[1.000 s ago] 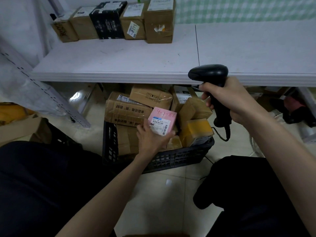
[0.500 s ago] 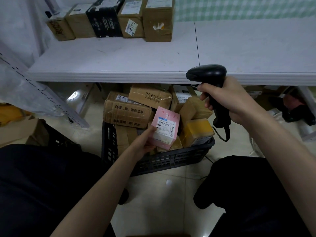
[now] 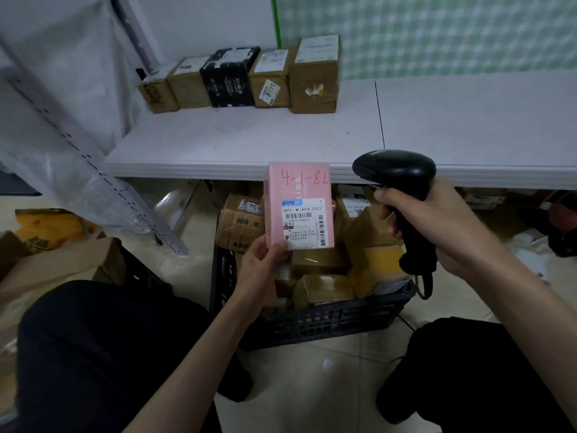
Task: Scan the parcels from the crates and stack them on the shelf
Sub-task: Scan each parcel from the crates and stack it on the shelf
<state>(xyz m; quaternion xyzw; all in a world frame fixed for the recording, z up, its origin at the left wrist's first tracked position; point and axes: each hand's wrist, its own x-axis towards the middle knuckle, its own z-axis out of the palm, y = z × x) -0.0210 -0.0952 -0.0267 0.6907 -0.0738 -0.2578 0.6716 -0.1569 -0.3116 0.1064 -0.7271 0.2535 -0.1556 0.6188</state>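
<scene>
left hand (image 3: 260, 270) pinches pink parcel (image 3: 298, 204) upright above crate (image 3: 327, 320), right hand (image 3: 437, 226) gripping scanner (image 3: 396, 173) just right of it.

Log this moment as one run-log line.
step: scanning | left hand: holds pink parcel, label up | right hand: grips scanner beside it | shelf: five boxes

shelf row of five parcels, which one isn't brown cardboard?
The black box, third from the left in the row on the shelf. Its four neighbours are all plain brown cardboard.
</scene>
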